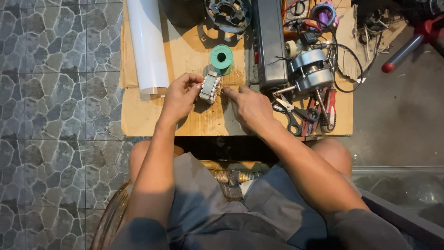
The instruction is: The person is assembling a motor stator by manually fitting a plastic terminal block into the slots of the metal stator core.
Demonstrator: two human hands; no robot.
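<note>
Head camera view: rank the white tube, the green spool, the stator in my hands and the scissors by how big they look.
1. White tube
2. Scissors
3. Green spool and stator: look alike, so unranked.

bare forearms, no sleeves visible at wrists; grey shorts [208, 203]; bare knees.

One camera sits on my head and looks almost straight down past my knees. It is close enough that my forearms fill the lower half of the view. The cardboard sheet [194, 120] lies at the top centre; stone floor tiles [55, 115] run to its left, grey concrete to its right, my lap below it. No second view shares this scene.
</note>
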